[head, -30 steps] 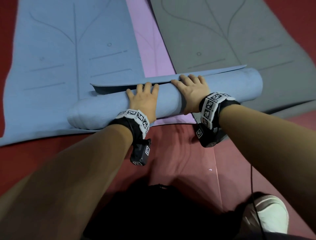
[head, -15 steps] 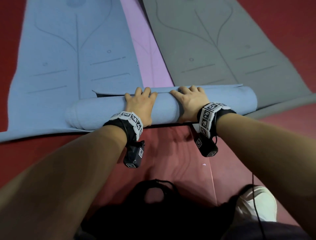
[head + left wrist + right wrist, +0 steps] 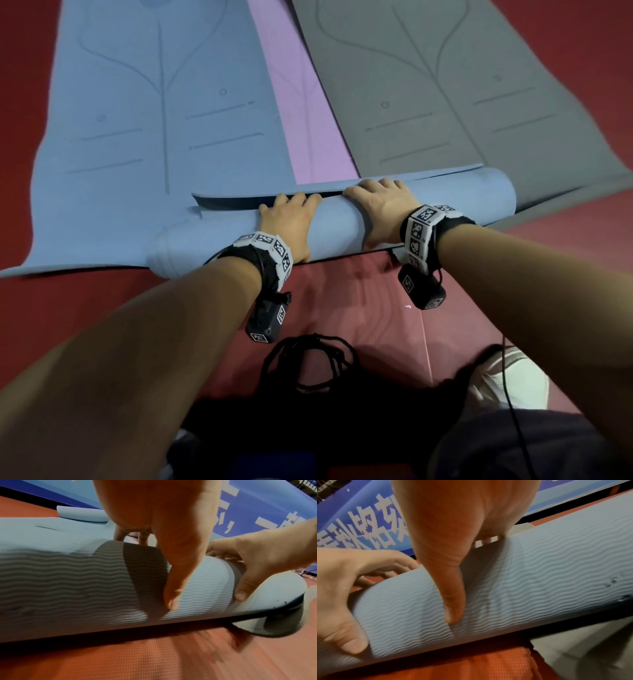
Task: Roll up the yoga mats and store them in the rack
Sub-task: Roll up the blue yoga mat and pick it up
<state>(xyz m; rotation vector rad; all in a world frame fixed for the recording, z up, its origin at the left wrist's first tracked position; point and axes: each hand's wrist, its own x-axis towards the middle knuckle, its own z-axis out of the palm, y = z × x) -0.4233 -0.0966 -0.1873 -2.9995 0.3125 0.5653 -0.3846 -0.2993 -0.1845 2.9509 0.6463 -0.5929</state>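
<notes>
A blue yoga mat roll (image 3: 337, 224) lies across the red floor, its ends on the flat mats. My left hand (image 3: 287, 222) and right hand (image 3: 380, 205) grip it side by side near the middle. Fingers curl over the top and far side. The thumbs press the ribbed near face, as the left wrist view (image 3: 173, 588) and right wrist view (image 3: 453, 608) show. The roll's loose end (image 3: 239, 198) stands off the far side, leaving a dark gap. Beyond lie a flat blue mat (image 3: 154, 120), a pink mat (image 3: 301, 120) and a grey mat (image 3: 445, 102).
Red padded floor (image 3: 376, 308) stretches between the roll and my body. A coil of black cable (image 3: 308, 363) and a white shoe (image 3: 507, 380) sit close to me. A blue banner wall (image 3: 257, 507) stands behind the mats. No rack is in view.
The roll has turned a little away from me and its loose end has drawn closer. Both hands have slid further over the top of the roll.
</notes>
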